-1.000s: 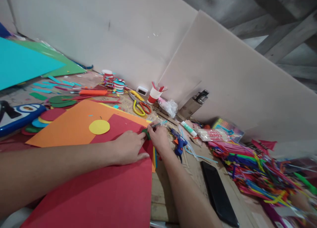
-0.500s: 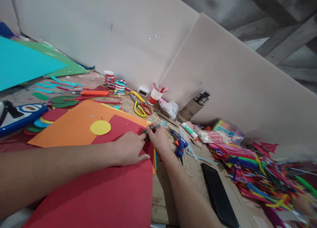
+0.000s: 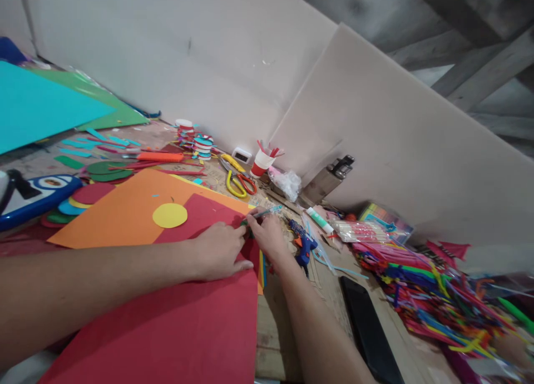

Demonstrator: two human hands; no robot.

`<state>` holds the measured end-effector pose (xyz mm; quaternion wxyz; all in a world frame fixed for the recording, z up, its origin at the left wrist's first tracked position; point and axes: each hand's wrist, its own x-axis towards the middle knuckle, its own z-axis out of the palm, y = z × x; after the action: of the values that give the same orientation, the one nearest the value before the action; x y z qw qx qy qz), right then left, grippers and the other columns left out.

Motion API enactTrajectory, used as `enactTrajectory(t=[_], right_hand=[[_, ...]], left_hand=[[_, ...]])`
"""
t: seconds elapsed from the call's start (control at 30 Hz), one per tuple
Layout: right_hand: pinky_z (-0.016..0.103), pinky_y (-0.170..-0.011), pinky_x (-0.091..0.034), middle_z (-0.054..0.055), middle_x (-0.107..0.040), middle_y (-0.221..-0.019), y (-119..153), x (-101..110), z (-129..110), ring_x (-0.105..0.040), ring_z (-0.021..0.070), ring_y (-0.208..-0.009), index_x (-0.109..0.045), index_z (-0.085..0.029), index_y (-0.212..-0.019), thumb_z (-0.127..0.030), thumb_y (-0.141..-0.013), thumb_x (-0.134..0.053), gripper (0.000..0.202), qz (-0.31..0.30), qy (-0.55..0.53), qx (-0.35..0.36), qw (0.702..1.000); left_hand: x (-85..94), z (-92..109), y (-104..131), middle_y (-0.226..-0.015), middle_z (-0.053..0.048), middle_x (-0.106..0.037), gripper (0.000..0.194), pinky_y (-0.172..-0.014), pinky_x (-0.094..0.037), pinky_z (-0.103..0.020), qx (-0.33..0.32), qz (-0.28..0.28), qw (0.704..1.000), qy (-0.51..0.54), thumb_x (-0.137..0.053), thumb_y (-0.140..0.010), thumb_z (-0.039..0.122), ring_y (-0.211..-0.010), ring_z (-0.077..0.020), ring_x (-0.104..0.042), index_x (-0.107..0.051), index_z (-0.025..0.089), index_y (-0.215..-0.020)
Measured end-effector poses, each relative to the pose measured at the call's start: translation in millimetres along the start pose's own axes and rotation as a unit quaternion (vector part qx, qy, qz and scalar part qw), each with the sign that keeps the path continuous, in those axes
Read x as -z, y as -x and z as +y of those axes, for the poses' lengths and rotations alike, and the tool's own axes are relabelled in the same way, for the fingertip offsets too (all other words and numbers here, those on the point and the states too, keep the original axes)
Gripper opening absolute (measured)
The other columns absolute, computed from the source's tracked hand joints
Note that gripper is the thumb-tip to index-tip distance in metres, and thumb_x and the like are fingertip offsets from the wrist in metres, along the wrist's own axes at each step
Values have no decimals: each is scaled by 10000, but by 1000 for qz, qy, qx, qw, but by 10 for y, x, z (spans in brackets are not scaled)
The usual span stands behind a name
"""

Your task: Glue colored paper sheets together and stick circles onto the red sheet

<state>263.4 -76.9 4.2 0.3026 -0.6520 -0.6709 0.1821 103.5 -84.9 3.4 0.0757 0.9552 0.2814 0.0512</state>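
Observation:
My left hand (image 3: 219,251) lies on the red paper sheet (image 3: 183,328), thumb out to the side and fingers stretched toward my right hand. Close against its fingertips, my right hand (image 3: 269,236) is closed on a slim light-blue pen-like tool (image 3: 273,210). Something small and green shows between the two hands, mostly hidden by the fingers. Under the red sheet sits an orange sheet (image 3: 120,206), with a yellow paper circle (image 3: 169,216) on top beside the left forearm.
A blue glue gun (image 3: 305,247) and a black phone (image 3: 369,328) lie right of my arm. Farther back are yellow-handled pliers (image 3: 236,183), red-handled scissors (image 3: 249,183), a red-and-white cup (image 3: 262,164) and a glue stick (image 3: 319,220). Colourful pipe cleaners (image 3: 434,295) pile up at right.

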Motion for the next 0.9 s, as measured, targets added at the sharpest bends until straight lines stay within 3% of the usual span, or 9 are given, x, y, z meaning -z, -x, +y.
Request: enactTrajectory(t=[0.6,0.9], right_hand=[[229,-591,-410,-18,-583,-628,5,21,-17,-547,126,-599,-578,-191,-697,-239,-804,-506,138,-25,-41,-7,999],[258,-601,-455,-8,-633,-656,-30,83,190,-592,152,-609,-586,-204,-802,-360,-825,-516,173,84,-143,-47,985]], left_hand=[[-10,-11,-7,-1237,-192,-601,654,-837,-504,-483,-5,-3,1000,5,-381,-899,605,-1000,-352,-633,-642,85,-1197],[34,-1,22,-1158,-160,-625,664,-749,-523,-447,4,-3,1000,0,-366,-893,611,-886,-323,-656,-614,91,-1224]])
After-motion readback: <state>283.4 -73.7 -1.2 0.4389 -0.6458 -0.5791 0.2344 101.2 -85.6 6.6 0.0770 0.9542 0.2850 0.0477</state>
